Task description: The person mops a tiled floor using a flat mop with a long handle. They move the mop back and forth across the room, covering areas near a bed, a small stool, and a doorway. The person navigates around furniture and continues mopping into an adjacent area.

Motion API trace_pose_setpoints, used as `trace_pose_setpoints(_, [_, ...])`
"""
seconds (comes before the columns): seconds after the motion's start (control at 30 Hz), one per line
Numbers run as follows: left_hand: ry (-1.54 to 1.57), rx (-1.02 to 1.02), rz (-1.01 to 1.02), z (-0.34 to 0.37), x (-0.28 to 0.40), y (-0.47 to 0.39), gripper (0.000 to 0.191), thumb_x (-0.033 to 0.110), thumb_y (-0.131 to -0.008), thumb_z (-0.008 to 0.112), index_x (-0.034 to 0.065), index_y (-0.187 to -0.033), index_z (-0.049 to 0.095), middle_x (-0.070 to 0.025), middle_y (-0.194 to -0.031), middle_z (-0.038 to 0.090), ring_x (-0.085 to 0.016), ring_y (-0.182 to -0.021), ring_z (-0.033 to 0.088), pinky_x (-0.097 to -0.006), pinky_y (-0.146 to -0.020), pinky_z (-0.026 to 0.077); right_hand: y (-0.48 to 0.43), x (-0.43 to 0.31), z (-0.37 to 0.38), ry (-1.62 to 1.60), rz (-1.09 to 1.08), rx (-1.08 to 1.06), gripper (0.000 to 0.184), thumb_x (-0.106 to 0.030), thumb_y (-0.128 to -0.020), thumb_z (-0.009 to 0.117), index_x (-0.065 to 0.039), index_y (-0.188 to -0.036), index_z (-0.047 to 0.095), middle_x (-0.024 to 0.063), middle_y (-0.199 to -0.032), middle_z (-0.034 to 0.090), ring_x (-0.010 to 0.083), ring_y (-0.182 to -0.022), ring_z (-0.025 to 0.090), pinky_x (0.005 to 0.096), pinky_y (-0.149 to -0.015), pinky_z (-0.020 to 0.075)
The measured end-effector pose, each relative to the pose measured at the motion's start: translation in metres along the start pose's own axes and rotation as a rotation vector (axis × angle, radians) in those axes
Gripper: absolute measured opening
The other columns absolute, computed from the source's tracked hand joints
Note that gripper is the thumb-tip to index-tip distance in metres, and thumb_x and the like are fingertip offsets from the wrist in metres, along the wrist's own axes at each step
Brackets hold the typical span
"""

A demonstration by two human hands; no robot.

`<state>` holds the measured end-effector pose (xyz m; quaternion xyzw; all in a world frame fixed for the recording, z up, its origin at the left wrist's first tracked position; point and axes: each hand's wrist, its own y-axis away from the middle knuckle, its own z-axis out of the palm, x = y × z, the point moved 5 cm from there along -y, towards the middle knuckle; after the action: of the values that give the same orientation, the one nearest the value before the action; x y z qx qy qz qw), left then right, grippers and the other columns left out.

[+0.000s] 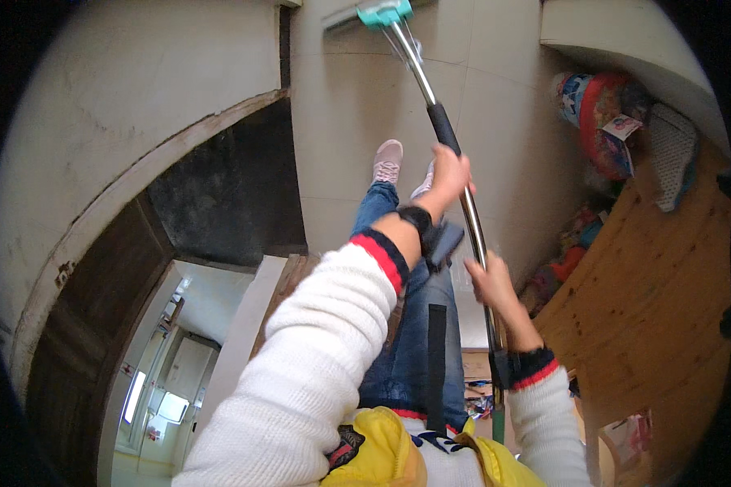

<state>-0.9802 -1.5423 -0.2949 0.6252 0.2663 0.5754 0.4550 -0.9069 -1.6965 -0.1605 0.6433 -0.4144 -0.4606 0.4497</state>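
A long-handled mop (pixel 476 225) runs from the top of the view down along my right side. Its teal head (pixel 385 13) lies against the pale floor, blurred and partly cut off by the picture's top edge. My left hand (pixel 452 171) grips the metal pole just below a black foam sleeve (pixel 443 128). Lower down, closer to my body, my right hand (pixel 493 280) is wrapped around the same pole. The pole's green lower end (pixel 498 426) reaches beside my waist.
My pink sneaker (pixel 388 161) stands on the tiled floor (pixel 353 122). At left are a whitewashed wall (pixel 158 67) and a dark wooden door (pixel 97 316). Bagged goods (pixel 603 122), a grey slipper-like item (pixel 673 155) and a wooden board (pixel 658 292) line the right.
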Motion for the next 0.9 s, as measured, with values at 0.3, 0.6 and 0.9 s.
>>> trace_pose_setpoints(0.3, [0.064, 0.051, -0.132, -0.092, 0.010, 0.011, 0.033, 0.009, -0.083, 0.043, -0.0035, -0.100, 0.018, -0.0159, -0.068, 0.049, -0.024, -0.044, 0.055, -0.0398, -0.039, 0.051, -0.003, -0.061, 0.063, 0.247, 0.037, -0.063, 0.031, -0.017, -0.080, 0.058, 0.010, -0.089, 0.045, 0.0321, -0.083, 0.056, 0.0443, -0.078, 0.058, 0.0461, -0.064, 0.0479])
trace_pose_setpoints(0.6, [-0.120, 0.104, -0.189, -0.064, -0.118, 0.056, 0.062, 0.019, -0.081, 0.048, -0.0165, -0.111, 0.007, -0.0262, -0.082, 0.052, -0.035, -0.069, 0.059, -0.0486, -0.047, 0.052, 0.036, 0.053, 0.066, 0.472, -0.079, -0.051, 0.032, -0.015, -0.079, 0.059, 0.009, -0.093, 0.044, 0.0323, -0.084, 0.056, 0.0457, -0.084, 0.055, 0.0478, -0.074, 0.0451])
trace_pose_setpoints(0.9, [0.171, -0.079, -0.520, 0.068, -0.261, 0.152, 0.024, 0.017, -0.082, 0.050, -0.0052, -0.090, 0.045, -0.0170, -0.075, 0.056, -0.028, -0.064, 0.062, -0.0439, -0.054, 0.055, 0.092, 0.232, -0.008, 0.559, -0.016, 0.006, 0.027, -0.021, -0.077, 0.061, 0.004, -0.083, 0.053, 0.0268, -0.076, 0.058, 0.0427, -0.076, 0.057, 0.0469, -0.066, 0.0461])
